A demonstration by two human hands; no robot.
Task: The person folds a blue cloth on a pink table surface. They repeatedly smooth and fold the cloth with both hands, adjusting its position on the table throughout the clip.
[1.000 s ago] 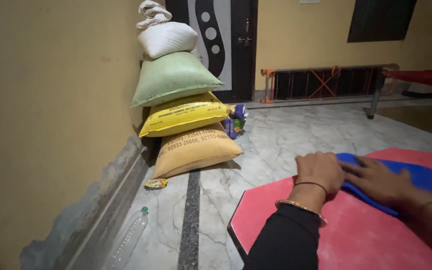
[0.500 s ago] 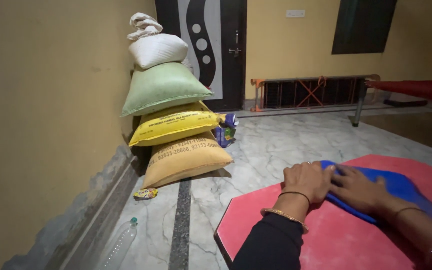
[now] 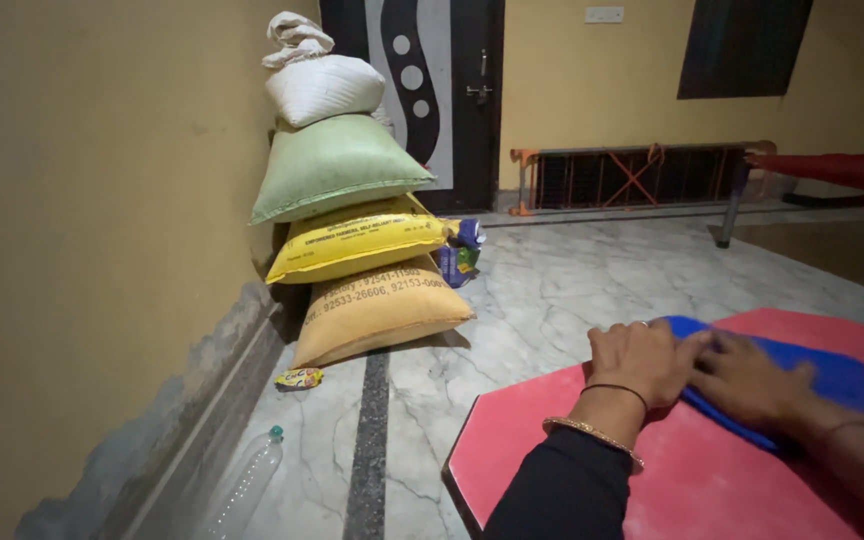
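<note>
Head view: A person presses both hands onto a folded blue cloth [image 3: 832, 385] lying on a red, angular-edged surface [image 3: 542, 440] at the lower right of the frame. The left hand [image 3: 640, 358], in a black sleeve with bangles at the wrist, rests palm-down on the cloth's near end, its fingers [image 3: 652, 330] held together and laid flat rather than clamped. The right hand [image 3: 752, 378] lies just beside it, touching it, fingers [image 3: 704, 348] together and flat on the cloth.

Against the yellow wall at left, four filled sacks [image 3: 352, 215] stand stacked: tan at the bottom, then yellow, pale green and white on top. A small blue carton [image 3: 462, 255] sits beside the stack. On the marble floor [image 3: 572, 270] lie a small wrapper [image 3: 299, 378] and an empty clear plastic bottle [image 3: 244, 487]. A dark patterned door [image 3: 422, 90] and a metal-framed cot [image 3: 632, 175] stand behind.
</note>
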